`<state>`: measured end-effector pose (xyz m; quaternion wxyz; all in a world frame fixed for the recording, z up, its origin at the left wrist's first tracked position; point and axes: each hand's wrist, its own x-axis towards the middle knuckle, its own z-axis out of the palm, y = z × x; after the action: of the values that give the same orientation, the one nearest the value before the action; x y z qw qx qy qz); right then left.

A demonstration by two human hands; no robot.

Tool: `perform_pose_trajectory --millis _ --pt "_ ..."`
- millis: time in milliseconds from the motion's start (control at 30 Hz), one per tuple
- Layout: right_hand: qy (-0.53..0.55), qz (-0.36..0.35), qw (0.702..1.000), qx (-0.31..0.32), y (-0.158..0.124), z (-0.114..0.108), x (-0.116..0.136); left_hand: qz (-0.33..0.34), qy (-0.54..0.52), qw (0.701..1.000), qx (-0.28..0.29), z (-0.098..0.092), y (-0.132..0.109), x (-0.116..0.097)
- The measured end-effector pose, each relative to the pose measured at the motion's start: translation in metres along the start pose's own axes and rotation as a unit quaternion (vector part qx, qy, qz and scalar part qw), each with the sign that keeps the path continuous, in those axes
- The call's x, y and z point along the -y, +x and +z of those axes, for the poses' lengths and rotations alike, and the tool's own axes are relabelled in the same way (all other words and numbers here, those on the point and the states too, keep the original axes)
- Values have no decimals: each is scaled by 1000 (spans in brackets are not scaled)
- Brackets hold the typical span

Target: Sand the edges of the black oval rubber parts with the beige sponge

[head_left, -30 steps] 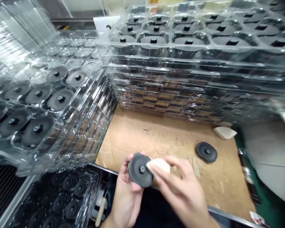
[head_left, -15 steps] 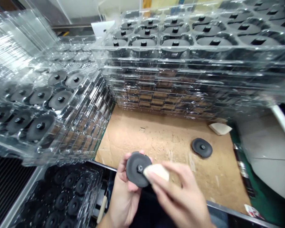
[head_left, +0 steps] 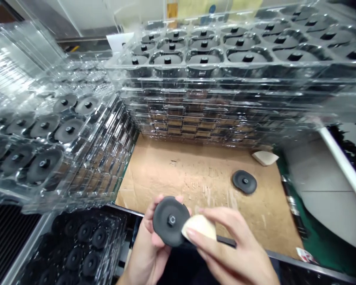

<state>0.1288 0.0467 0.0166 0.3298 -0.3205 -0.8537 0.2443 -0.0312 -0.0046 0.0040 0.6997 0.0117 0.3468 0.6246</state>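
Observation:
My left hand (head_left: 148, 247) grips a round black disc (head_left: 163, 223) by its edge, with the raised centre hub facing up. In my right hand (head_left: 239, 247), a cream wedge-shaped sponge (head_left: 201, 226) is pinched between thumb and fingers. The tip of this sponge meets the right edge of the disc, or lies just over it; I cannot tell which. To the right, a second black disc (head_left: 239, 183) lies hub up on a brown cardboard sheet (head_left: 172, 174). Behind it rests another cream sponge wedge (head_left: 265, 158).
Tall stacks of clear plastic trays stand at the back (head_left: 195, 93) and left (head_left: 99, 146), holding several black discs. Lower left, another tray (head_left: 115, 237) holds dark discs. A metal edge (head_left: 287, 259) borders the cardboard in front. On the right stands a grey-white panel (head_left: 329, 198).
The sponge in my right hand has moved from beside the hub out to the disc's right edge. My left hand keeps hold of the disc. The camera view has shifted slightly.

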Motion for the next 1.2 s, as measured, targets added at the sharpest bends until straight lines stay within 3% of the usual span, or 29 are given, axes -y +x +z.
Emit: perform_pose_trajectory --millis 100,267,400,500,667,767,933,1133,1200 --pt "-8 -16 999 31 0 -5 -1 -43 -21 999 24 -2 0 2" --pt "-3 -4 1000 -10 0 -1 -1 -49 0 999 -11 0 -3 -3" --pt "-1 3 1000 -1 -6 1 1 -62 23 998 -10 7 -4 -7" --pt "-24 0 999 -30 -5 0 2 -69 20 997 -18 10 -5 -6" --pt "-41 1 999 -34 -8 -1 11 -58 42 997 21 4 -5 -7" --pt "-39 -4 999 -35 -9 1 13 -25 34 998 51 0 -3 -5" --pt "-44 30 993 -101 -9 10 20 59 39 996 59 3 -3 4" --pt "-59 48 993 -88 -13 11 23 146 60 987 -20 8 -2 14" --pt "-54 41 993 -96 -13 11 24 144 58 987 -35 10 -2 15"
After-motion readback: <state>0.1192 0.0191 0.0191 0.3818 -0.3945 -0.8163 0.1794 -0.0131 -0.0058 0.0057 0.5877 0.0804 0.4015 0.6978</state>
